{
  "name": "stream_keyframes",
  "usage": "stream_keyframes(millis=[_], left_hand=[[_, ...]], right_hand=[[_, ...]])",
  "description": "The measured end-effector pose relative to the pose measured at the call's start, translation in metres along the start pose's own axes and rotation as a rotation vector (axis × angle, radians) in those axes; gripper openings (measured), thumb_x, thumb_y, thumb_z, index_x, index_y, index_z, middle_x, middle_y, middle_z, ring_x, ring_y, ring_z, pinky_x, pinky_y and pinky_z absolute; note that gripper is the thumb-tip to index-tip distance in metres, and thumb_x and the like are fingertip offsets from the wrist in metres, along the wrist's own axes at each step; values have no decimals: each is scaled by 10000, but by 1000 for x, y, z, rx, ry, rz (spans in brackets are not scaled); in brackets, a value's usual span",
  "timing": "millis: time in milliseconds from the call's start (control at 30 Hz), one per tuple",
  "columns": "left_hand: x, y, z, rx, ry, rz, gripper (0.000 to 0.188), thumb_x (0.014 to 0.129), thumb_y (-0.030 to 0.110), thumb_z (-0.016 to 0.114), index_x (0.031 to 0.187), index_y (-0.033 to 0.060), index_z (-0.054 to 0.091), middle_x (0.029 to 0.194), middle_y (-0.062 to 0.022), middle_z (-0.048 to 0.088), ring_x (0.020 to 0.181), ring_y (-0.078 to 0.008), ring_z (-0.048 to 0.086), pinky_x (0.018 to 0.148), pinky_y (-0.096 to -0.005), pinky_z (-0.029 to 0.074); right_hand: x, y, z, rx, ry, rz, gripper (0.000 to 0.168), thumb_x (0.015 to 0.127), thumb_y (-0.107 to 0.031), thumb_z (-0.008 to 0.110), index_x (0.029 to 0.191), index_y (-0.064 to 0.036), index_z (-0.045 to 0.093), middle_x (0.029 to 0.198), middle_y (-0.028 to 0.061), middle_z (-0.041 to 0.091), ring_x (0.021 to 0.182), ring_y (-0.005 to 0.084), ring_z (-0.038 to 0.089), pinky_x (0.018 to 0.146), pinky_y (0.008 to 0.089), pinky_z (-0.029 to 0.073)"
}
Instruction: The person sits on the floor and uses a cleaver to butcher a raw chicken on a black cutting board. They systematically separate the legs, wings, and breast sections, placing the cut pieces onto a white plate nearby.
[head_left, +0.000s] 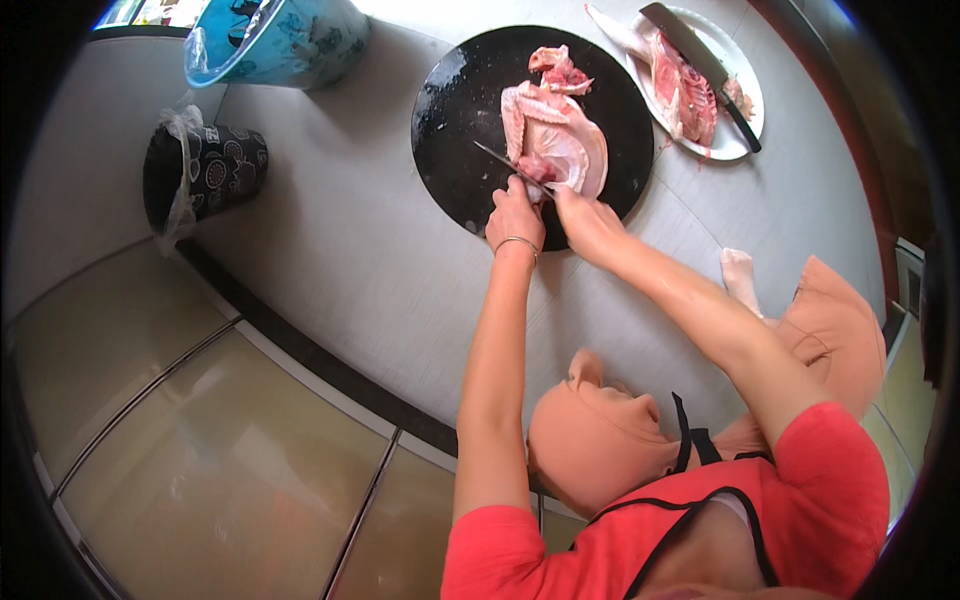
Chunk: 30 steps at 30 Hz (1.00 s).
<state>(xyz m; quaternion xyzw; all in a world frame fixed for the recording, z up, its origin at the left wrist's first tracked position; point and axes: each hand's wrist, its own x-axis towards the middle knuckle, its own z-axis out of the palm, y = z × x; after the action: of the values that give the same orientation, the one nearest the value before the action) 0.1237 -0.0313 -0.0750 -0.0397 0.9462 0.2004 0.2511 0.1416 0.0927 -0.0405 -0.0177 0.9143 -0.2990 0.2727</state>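
Raw poultry meat with a wing (559, 135) lies on a round black cutting board (450, 157) on the floor. A smaller raw piece (561, 71) sits above it on the board. My right hand (589, 221) is closed at the near end of a thin-bladed knife (499, 156), whose blade points up and left across the meat's lower edge. My left hand (516, 216), with a bracelet at the wrist, grips the near end of the meat, just below the blade. The fingertips are partly hidden by the meat and knife.
Right of the board, a white oval plate (739, 146) holds more raw poultry (682, 90) and a cleaver (694, 49). A black patterned bin (225, 169) lies tilted at the left, near a blue bin (322, 41). My bent legs are at the lower right.
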Motion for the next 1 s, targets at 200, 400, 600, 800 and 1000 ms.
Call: stream_keyframes(millis=[200, 400, 600, 800, 1000], left_hand=[[6, 4, -1, -52, 16, -74, 348, 793, 242, 545, 1065, 106, 376, 975, -212, 514, 835, -396, 581, 700, -467, 473], [12, -34, -3, -415, 337, -202, 311, 779, 141, 538, 1023, 41, 374, 959, -225, 574, 861, -398, 569, 757, -423, 449], [20, -53, -18, -544, 452, -82, 341, 789, 157, 527, 1062, 6, 388, 958, -224, 581, 883, -374, 573, 783, -398, 430], [57, -22, -40, -74, 200, -87, 832, 635, 386, 689, 1304, 71, 308, 1257, -173, 359, 1184, -337, 319, 956, -440, 308], [81, 50, -59, -17, 249, 292, 753, 571, 210, 696, 1243, 56, 393, 1193, -205, 435, 1114, -334, 420, 950, -363, 356]], right_hand=[[33, -8, 2, 55, 110, -60, 187, 839, -94, 344, 995, 1, 382, 981, 291, 550, 917, 421, 544, 762, 472, 429], [-8, 14, -2, -213, -65, -14, 188, 851, -80, 333, 999, 31, 364, 863, 271, 592, 796, 398, 597, 662, 467, 477], [-16, 38, -12, -124, -35, -71, 181, 807, -52, 422, 961, 24, 363, 773, 262, 585, 763, 411, 585, 628, 480, 457], [-29, 69, -30, 306, 296, -140, 229, 804, -59, 475, 978, 17, 346, 625, 215, 524, 599, 367, 548, 543, 442, 422], [-34, 102, -56, 870, 424, 139, 229, 809, -75, 492, 991, -5, 373, 599, 101, 504, 408, 176, 491, 377, 321, 416]])
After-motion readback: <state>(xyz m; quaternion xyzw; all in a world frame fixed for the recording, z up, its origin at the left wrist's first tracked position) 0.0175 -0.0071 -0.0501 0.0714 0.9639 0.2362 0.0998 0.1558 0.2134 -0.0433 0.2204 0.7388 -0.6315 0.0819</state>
